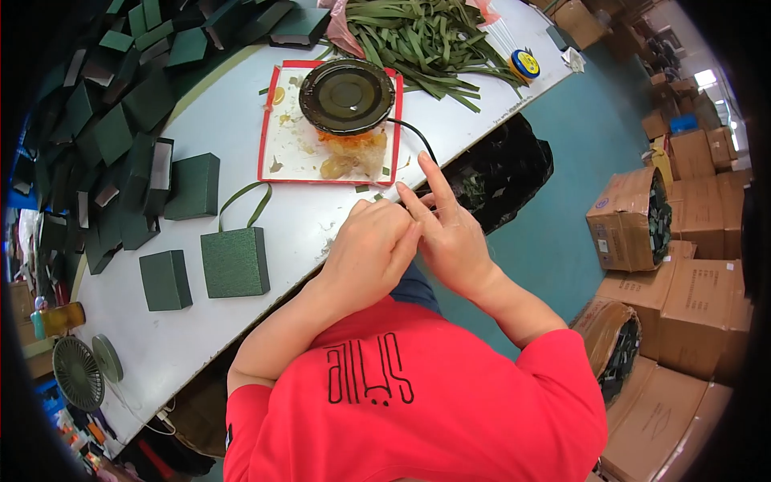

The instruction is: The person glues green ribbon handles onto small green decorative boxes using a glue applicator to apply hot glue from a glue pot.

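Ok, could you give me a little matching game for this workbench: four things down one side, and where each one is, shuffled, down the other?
Things
1. round dark pot
2. green ribbon strips
3. cardboard cartons
4. left hand and right hand

Places
A. touching each other at the near edge of the table
B. heaped at the table's far end
C. on the red-edged tray
D. stacked on the floor, right of the table

Pairs: 1-C, 2-B, 3-D, 4-A
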{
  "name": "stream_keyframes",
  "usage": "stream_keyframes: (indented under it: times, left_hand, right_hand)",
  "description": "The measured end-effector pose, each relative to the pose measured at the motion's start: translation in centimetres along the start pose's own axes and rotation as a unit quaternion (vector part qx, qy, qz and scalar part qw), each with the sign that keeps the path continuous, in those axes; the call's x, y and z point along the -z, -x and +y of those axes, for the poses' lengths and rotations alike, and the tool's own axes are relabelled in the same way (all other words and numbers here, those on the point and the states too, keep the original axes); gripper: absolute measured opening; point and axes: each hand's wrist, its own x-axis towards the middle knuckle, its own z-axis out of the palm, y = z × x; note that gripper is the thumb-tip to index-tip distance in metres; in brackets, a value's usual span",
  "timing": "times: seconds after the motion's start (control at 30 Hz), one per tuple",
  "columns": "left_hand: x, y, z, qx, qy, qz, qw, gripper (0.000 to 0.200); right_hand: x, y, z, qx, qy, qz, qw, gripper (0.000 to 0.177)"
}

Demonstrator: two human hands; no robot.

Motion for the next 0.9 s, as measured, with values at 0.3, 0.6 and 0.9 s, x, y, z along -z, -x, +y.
stream_keyframes:
  times: [0.3,0.6,0.9]
  left_hand:
    - [-1.6,-0.4,0.1,0.006,-0.114,0.035,0.993,0.063]
    - [-5.1,-0.2,-1.4,-0.107,-0.072,0.051,0.990,0.028]
    - [-4.3,-0.6,-0.7,0.007,0.079,0.079,0.994,0.013]
  right_hand:
    - [-0.1,1.3,0.9,-0.030,-0.005,-0.007,1.000,0.043]
    - [0.3,2.4,1.0,-0.085,0.018,-0.031,0.996,0.035]
    - [0.4,5.2,2.8,-0.003,0.051,-0.211,0.976,0.040]
